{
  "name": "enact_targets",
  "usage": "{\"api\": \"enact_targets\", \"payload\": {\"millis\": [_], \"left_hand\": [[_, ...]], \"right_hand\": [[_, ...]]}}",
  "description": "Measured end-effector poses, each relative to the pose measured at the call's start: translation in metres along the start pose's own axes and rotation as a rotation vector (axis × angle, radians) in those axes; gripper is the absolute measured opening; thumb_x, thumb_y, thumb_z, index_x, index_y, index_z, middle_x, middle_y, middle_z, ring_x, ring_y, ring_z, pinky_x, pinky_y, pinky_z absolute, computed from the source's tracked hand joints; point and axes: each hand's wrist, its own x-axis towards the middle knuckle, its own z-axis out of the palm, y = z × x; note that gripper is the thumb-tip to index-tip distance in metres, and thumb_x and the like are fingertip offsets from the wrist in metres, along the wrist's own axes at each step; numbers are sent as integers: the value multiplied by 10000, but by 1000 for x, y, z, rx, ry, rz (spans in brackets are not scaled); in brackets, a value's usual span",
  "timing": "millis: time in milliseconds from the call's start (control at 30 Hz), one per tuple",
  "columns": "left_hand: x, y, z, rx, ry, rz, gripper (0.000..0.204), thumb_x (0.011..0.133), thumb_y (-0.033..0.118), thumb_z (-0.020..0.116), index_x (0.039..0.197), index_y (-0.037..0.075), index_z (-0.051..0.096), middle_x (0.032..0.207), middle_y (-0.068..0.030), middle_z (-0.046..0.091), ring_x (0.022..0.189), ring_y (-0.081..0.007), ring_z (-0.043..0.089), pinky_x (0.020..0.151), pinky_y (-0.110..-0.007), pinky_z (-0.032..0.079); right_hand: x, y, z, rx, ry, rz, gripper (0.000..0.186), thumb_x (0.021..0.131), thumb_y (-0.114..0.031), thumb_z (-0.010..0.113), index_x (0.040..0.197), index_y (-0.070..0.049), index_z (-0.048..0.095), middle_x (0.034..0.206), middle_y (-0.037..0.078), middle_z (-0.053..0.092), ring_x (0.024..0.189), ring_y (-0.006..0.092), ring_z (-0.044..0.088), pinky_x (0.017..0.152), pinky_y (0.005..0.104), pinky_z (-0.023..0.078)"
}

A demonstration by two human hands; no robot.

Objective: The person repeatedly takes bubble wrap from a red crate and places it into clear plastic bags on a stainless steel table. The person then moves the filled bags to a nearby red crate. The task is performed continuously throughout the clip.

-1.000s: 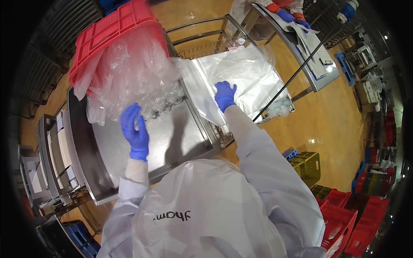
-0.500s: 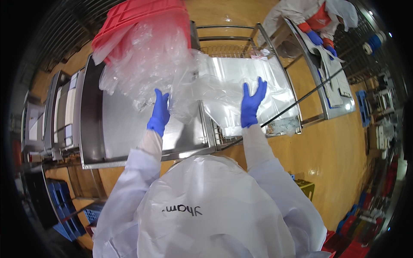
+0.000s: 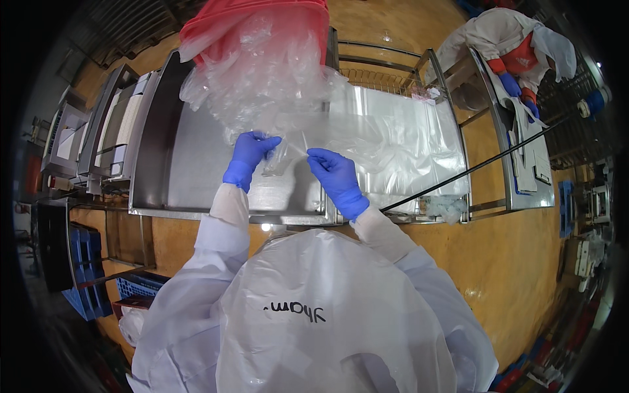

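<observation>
**While 2 gloved hands share 1 clear bag, the pile waits just behind**

Because the person stands square to the steel table (image 3: 196, 177), both hands meet over its middle, each in a blue glove. The left hand (image 3: 251, 152) has its fingers pinched together on one edge of a small clear plastic bag (image 3: 280, 159), and the right hand (image 3: 331, 168) pinches the opposite edge, thumb and forefinger closed on the film. Held that way, the bag hangs stretched between them just above the tabletop, which looks to me like a grip chosen to keep thin film taut and separate from its neighbours.

Just beyond the hands lies a loose heap of clear bags (image 3: 262, 85), spilling out of a red plastic crate (image 3: 255, 16) tipped on its side at the far edge of the table. The tilt lets the bags slide toward the person, so the heap sits within easy reach.

To the right, a large clear plastic sheet (image 3: 400, 141) is draped over a wire-frame rack (image 3: 393, 62), touching the table's right end. A thin dark rod (image 3: 472, 170) slants across that side from lower left to upper right.

Farther right, at a separate steel bench (image 3: 524, 157), another person in white coat and blue gloves (image 3: 511, 82) works apart. On the left stand stacked grey trays (image 3: 105, 137), and a blue crate (image 3: 85, 295) sits on the floor below. White protective clothing (image 3: 314, 314) fills the foreground.
</observation>
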Motion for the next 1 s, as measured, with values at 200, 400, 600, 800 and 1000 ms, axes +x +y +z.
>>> {"api": "enact_targets", "payload": {"millis": [200, 400, 600, 800, 1000], "left_hand": [[-45, 18, 14, -602, -168, 51, 236, 796, 66, 615, 1016, -14, 583, 908, -57, 626, 791, -130, 601, 716, -242, 487], [-52, 30, 7, -712, -159, 121, 240, 804, 86, 611, 1021, -15, 582, 895, -85, 625, 797, -141, 603, 704, -240, 491], [-66, 44, -11, -456, -145, 159, 278, 794, 132, 636, 1016, -26, 582, 903, -101, 622, 801, -143, 601, 653, -226, 475], [-74, 50, -24, -619, -60, 151, 231, 800, 167, 632, 952, -7, 620, 871, -88, 627, 780, -139, 591, 653, -246, 476], [-89, 61, -48, -154, 41, 170, 236, 807, 185, 627, 946, -5, 627, 867, -74, 621, 748, -124, 572, 665, -243, 453]], "right_hand": [[1, -32, 14, 76, -70, 10, 274, 798, -166, 629, 1016, -1, 612, 879, 103, 651, 802, 120, 613, 730, 234, 478], [5, -67, 20, -236, -168, -14, 305, 756, -167, 678, 1001, 1, 610, 848, 65, 628, 793, 110, 568, 721, 235, 459], [15, -73, 55, 84, -174, -9, 257, 709, -56, 708, 945, -12, 616, 771, 27, 604, 689, 74, 535, 648, 201, 447], [31, -79, 65, 246, -160, 95, 189, 718, -63, 701, 876, -9, 614, 719, 31, 601, 593, 80, 536, 567, 200, 455], [44, -83, 84, 167, -7, 51, 172, 731, -118, 696, 809, 2, 601, 674, 29, 575, 593, 91, 540, 528, 220, 439]]}}
